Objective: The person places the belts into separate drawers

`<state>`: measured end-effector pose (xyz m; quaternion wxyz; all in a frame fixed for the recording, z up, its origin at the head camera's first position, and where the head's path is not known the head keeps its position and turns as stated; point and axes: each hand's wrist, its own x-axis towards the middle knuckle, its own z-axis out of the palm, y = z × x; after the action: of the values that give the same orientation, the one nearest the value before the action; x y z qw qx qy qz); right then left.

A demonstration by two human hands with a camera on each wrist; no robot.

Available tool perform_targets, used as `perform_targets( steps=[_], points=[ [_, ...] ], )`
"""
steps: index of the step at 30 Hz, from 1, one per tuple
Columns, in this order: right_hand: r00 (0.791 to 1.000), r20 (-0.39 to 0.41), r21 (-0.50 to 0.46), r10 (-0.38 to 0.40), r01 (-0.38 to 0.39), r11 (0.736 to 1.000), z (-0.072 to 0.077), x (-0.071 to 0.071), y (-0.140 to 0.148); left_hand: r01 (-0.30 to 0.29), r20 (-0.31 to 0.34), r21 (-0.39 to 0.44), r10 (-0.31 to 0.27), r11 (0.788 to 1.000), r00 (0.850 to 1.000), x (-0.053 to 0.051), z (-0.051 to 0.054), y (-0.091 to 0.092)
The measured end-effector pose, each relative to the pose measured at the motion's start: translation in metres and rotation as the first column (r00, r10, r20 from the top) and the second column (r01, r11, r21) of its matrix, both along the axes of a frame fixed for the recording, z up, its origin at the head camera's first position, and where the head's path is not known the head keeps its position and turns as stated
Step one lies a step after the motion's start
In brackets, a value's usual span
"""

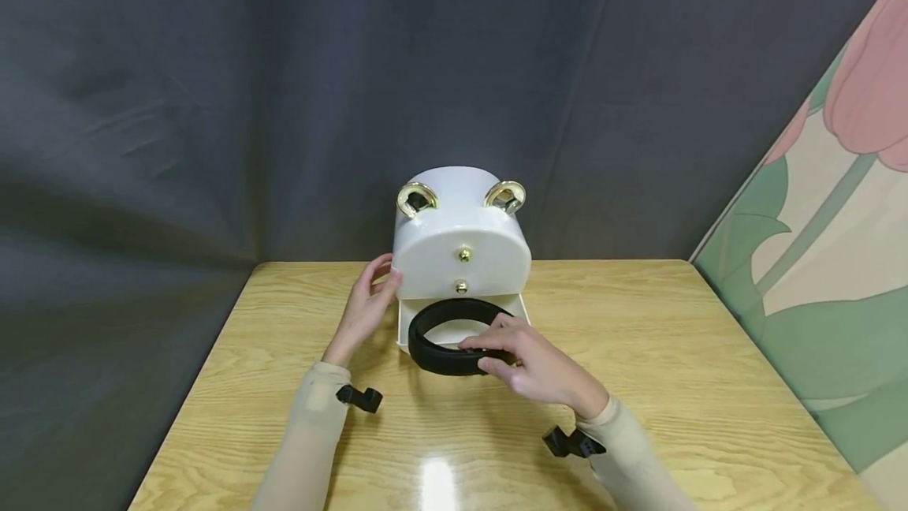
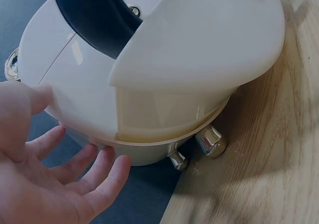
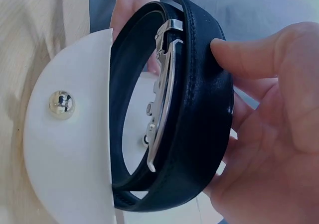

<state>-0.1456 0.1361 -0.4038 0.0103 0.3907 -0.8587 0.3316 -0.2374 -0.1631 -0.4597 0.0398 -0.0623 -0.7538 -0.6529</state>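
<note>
A coiled black leather belt (image 1: 429, 357) with a silver buckle (image 3: 162, 104) is held at the drawer by my right hand (image 1: 532, 361), thumb on the outside and fingers reaching inside the loop. The white two-drawer storage box (image 1: 426, 266) has rounded ends and gold ring ears. Its lower drawer (image 2: 209, 40) is pulled out, and the belt is partly over it. My left hand (image 1: 365, 310) rests against the box's left side, with the thumb near the front edge and the fingers loosely bent along the wall. The drawer's inside is largely hidden by the belt.
Gold feet (image 2: 212, 139) hold the box up on the wooden table (image 1: 624, 353). A dark curtain (image 1: 426, 61) hangs behind the table's back edge. At the right stands a flower-patterned panel (image 1: 816, 219).
</note>
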Motion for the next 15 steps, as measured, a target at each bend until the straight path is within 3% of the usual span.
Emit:
perform_targets(
  steps=[15],
  points=[
    [0.992,0.111,0.02,-0.067,0.065,0.998,-0.012,-0.029,-0.008,0.013,0.019,0.001,-0.013,1.0,1.0,0.001,0.0,-0.001]
  ],
)
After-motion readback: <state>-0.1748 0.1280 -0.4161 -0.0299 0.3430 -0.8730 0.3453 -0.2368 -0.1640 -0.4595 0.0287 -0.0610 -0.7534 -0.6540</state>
